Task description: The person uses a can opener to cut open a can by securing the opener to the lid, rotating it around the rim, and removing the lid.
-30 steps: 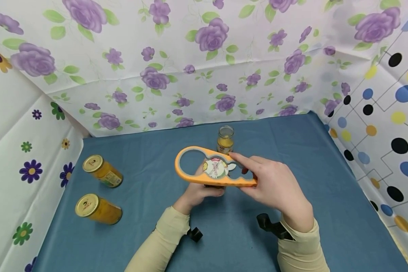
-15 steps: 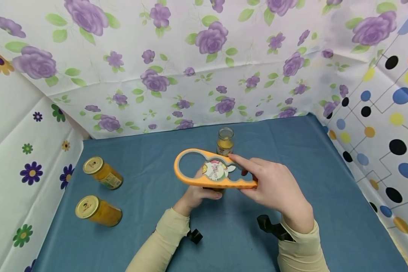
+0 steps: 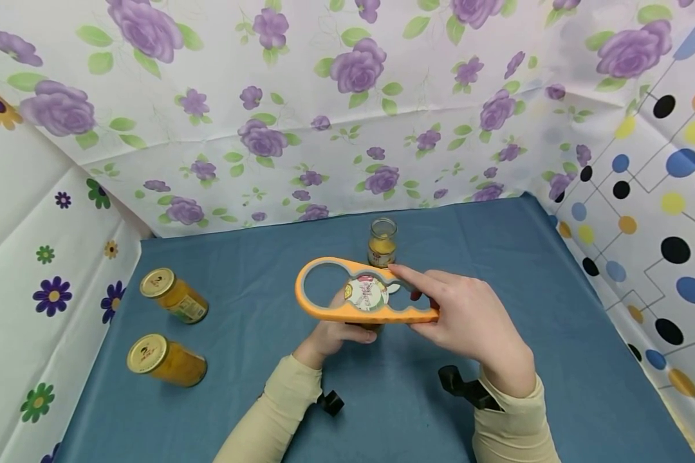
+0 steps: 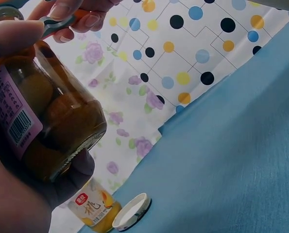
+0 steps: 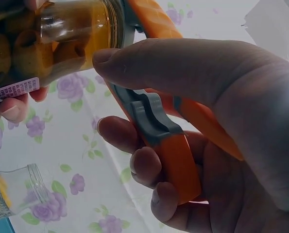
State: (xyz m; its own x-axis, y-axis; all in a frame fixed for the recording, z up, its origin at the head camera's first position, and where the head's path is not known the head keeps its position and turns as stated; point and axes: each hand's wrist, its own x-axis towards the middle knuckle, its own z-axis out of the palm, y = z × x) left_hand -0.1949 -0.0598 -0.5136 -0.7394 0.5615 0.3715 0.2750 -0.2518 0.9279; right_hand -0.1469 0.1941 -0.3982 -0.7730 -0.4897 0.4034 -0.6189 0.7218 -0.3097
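Observation:
My left hand (image 3: 331, 335) grips a glass jar (image 4: 61, 114) of dark round fruit with a pink barcode label, held up off the table and tilted in the left wrist view. My right hand (image 3: 469, 312) holds an orange-and-grey jar opener (image 3: 353, 313) by its handle end. The opener sits around the jar's printed lid (image 3: 366, 292), which shows through one of its holes. In the right wrist view, the right thumb lies against the jar's neck, with the other fingers curled round the opener (image 5: 176, 165). Most of the left hand is hidden under the opener in the head view.
Beyond the hands stands a lidless, partly filled jar (image 3: 382, 245) with a peach label; a loose lid (image 4: 132, 212) lies beside it. Two lidded jars of yellow fruit, one farther back (image 3: 174, 296) and one nearer (image 3: 166, 361), stand at left. Patterned cloth walls border the blue-covered table (image 3: 255, 283).
The opener, the held jar's lid and both hands sit slightly lower in the head view, which has itself shifted a little. Both grips look the same.

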